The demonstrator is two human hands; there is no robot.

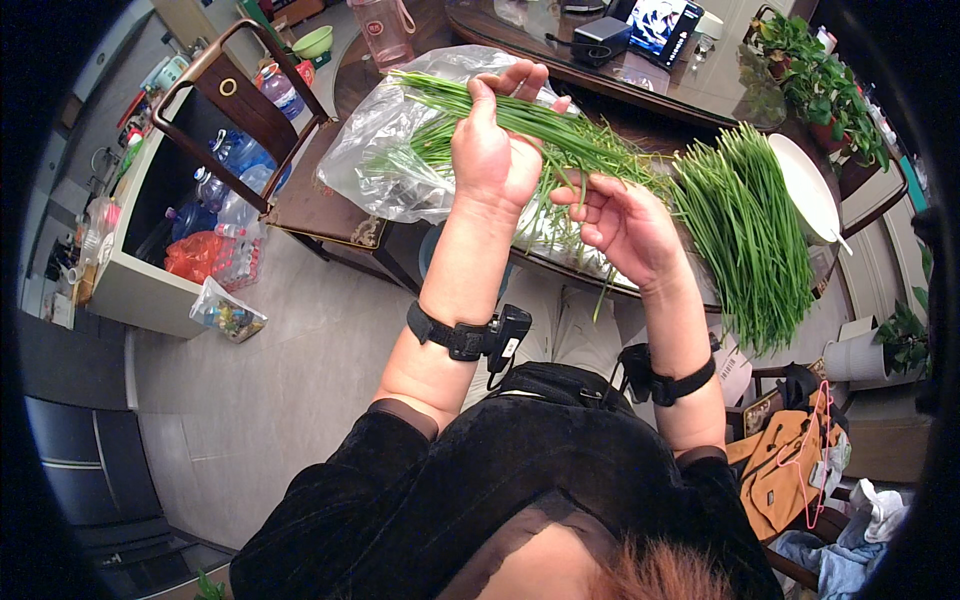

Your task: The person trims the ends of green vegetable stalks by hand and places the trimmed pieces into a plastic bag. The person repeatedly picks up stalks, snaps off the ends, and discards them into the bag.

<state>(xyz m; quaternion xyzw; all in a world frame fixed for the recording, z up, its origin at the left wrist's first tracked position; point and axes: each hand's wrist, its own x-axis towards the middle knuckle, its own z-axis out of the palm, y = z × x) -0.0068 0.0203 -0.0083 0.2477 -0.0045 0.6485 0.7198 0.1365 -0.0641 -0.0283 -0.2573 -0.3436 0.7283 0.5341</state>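
Note:
My left hand (491, 154) is wrapped around a bunch of green garlic chives (540, 124), its blades lying across the palm. Just to the right and lower, my right hand (630, 225) has curled fingers close to loose chive blades; whether it pinches one I cannot tell. Beneath both hands, loose trimmings and stems (555, 225) lie on shiny wrapping on the dark table. A clear plastic bag (352, 165) with more chives (431, 142) in it is spread at the left. On the right, a thick pile of chives (742, 240) hangs over the table's edge.
A white dish (806, 187) stands beside the pile. Behind are a pink bottle (382, 34), a lit screen (664, 26) and a black box (600, 41). A wooden chair (322, 172) is at the left, potted plants (825, 82) at the right. Black straps circle both forearms.

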